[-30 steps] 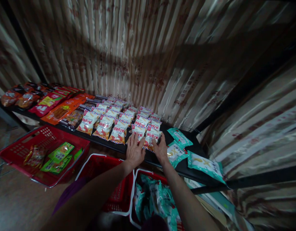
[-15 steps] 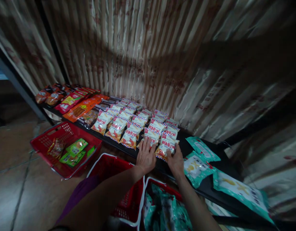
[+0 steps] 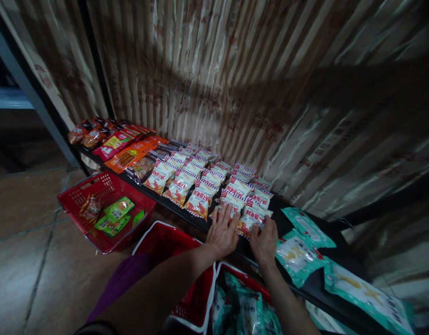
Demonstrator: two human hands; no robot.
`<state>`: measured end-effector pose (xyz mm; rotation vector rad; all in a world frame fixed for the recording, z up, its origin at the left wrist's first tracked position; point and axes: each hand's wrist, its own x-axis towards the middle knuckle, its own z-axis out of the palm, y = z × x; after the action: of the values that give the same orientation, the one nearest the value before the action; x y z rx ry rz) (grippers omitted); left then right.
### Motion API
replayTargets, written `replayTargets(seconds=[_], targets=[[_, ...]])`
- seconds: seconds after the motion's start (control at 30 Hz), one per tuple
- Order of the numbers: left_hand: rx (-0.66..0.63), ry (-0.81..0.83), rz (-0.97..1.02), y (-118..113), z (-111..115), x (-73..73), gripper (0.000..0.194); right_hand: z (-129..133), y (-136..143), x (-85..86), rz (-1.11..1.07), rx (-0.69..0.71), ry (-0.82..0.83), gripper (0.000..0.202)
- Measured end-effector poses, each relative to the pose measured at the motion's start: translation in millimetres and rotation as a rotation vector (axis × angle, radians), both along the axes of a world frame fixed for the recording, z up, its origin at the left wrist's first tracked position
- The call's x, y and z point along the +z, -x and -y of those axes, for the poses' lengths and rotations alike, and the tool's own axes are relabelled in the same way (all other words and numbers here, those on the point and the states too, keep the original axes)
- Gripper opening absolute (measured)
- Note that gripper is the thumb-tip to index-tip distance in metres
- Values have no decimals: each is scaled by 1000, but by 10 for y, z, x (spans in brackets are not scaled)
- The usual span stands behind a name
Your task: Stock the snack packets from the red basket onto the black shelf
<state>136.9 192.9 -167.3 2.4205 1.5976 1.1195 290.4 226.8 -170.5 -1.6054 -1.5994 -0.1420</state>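
**Two hands at the end bag in the front row**

In the head view, the end bag (image 3: 253, 217) sits on the black shelf (image 3: 349, 256), at the right end of the front row of white bags. It lies ahead of the right hand (image 3: 264, 239) and a bit to its left. Its long side runs from the front edge of the shelf back toward the curtain (image 3: 200, 70). The right hand is nearer to it.

The right hand's fingers are bent at the bag's low right corner; I cannot tell if that grip is tight. The left hand (image 3: 223, 235) has its grip open, fingers spread, on the front of the next bag (image 3: 232, 201). It has not closed on anything.

Now the counting. The front row has five white bags. More stand behind, too covered up to count. Three teal bags (image 3: 298, 256) lie on the shelf, right of the right hand. There are three red baskets (image 3: 104, 186). One has at least three green packs (image 3: 118, 208) and one reddish pack (image 3: 91, 208). Another has a teal pile (image 3: 249, 307) I cannot count.
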Motion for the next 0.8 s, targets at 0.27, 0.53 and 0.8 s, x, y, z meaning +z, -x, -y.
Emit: replayTargets(seconds=[0.27, 0.53, 0.8], targets=[[-32, 9, -1, 37, 16, 12, 60, 78, 83, 66, 134, 18, -74, 57], [-32, 56, 66, 73, 25, 50, 63, 103, 226, 132, 224, 97, -111, 51], [0, 62, 90, 63, 33, 67, 64, 201, 354, 155, 186, 103, -9, 50]])
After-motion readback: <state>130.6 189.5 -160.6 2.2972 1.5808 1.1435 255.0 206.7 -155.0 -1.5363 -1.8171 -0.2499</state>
